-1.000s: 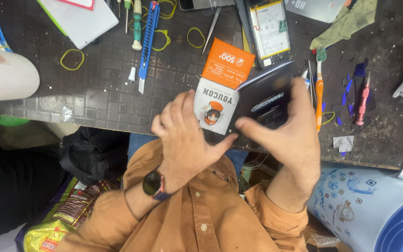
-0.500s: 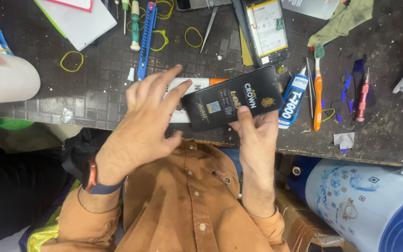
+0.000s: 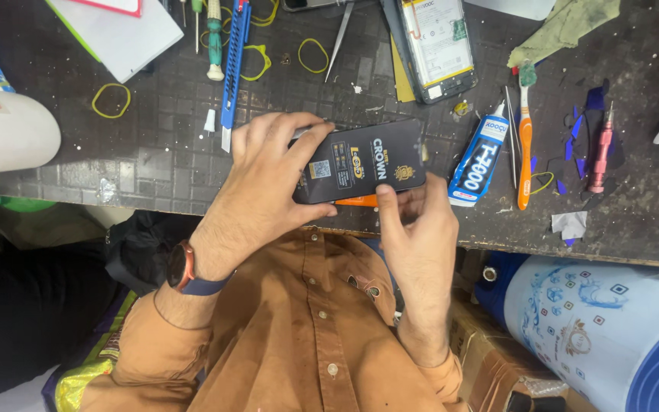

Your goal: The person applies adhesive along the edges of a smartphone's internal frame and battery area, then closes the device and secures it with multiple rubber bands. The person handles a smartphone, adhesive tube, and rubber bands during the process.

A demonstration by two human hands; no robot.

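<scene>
A flat black package with gold and white print is held level just above the front edge of the dark worktable. My left hand, with a watch on its wrist, wraps the package's left end, fingers over the top. My right hand pinches the lower right edge from below. An orange package shows as a thin strip under the black one. Whether it is held or lying on the table is hidden.
To the right lie a blue-and-white glue tube, an orange toothbrush and a red screwdriver. At the back are an opened phone, tweezers, a blue utility knife and yellow rubber bands. A patterned drum stands below right.
The orange-and-white package that was on top has gone under the black one. The black package now faces up, and my left hand has closed over its left end.
</scene>
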